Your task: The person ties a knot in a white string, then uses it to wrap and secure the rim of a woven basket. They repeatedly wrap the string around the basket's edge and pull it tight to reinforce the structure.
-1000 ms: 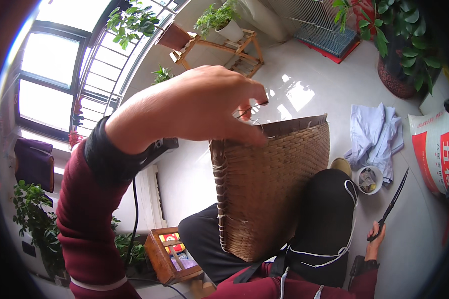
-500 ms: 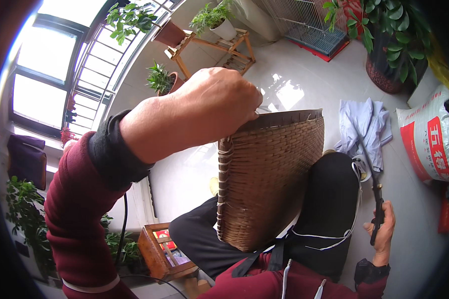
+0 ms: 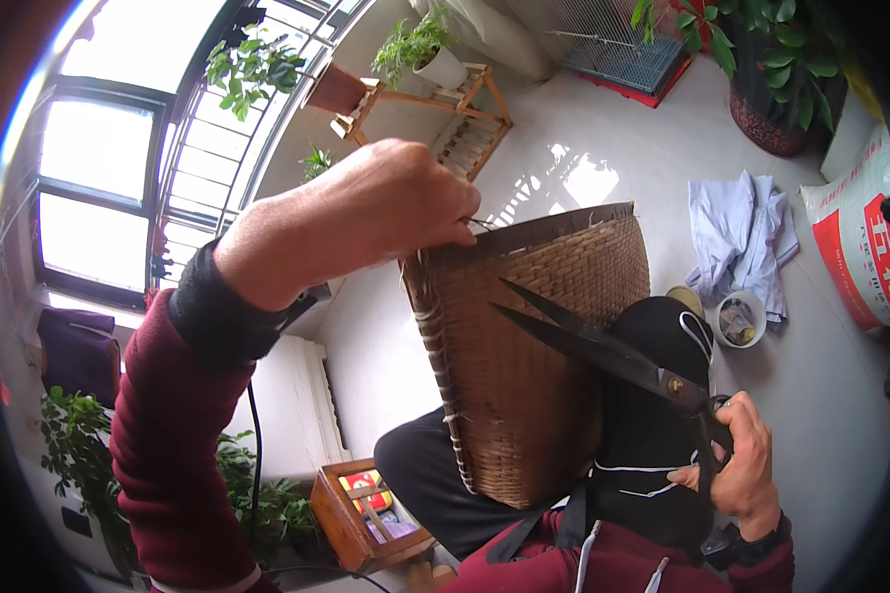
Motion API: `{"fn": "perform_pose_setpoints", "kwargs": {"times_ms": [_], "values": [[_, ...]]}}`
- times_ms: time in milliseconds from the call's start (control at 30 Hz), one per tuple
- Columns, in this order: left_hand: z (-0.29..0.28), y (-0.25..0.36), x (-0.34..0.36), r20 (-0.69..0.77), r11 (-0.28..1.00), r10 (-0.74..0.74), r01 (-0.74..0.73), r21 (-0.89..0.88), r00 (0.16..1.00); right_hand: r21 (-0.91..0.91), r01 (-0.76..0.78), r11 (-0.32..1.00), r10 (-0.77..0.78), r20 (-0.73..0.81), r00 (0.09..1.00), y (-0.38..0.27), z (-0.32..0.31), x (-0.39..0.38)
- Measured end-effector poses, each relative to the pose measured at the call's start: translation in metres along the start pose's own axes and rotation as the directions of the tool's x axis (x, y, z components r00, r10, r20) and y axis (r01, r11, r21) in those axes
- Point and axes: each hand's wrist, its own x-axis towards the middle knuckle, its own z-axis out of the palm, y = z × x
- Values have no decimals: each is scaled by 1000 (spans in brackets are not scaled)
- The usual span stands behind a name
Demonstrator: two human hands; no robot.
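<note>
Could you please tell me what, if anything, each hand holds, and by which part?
The right hand holds scissors by the handles. The left hand seems to pinch a thin strand by the woven basket's rim; exact part hidden.

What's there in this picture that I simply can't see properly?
All from the head view:
- Inside bottom of the basket: hidden by its near wall.
- Thin strand at the left hand: too fine to identify, partly covered by the fingers.
- Scissors' handles: partly behind the right hand.
- Contents of the white tub: too small to name.
</note>
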Motion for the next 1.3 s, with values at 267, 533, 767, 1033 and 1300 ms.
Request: {"fn": "perform_pose_setpoints", "kwargs": {"times_ms": [267,533,767,1033,1300], "values": [[0,-17,13,61,997,-40,44,-68,997,76,-82,994,77,62,995,-17,4,28],[6,-23,12,-23,997,54,-55,-47,998,111,-104,988,92,107,990,-25,4,55],[10,-20,10,-59,1000,24,-25,-8,998,118,-82,990,63,153,986,-29,1,71],[13,-23,9,-101,998,61,-63,-17,993,123,-92,988,62,224,973,-24,-14,77],[11,-22,11,-87,997,79,-79,0,993,128,-56,990,26,221,975,-15,-14,91]]}}
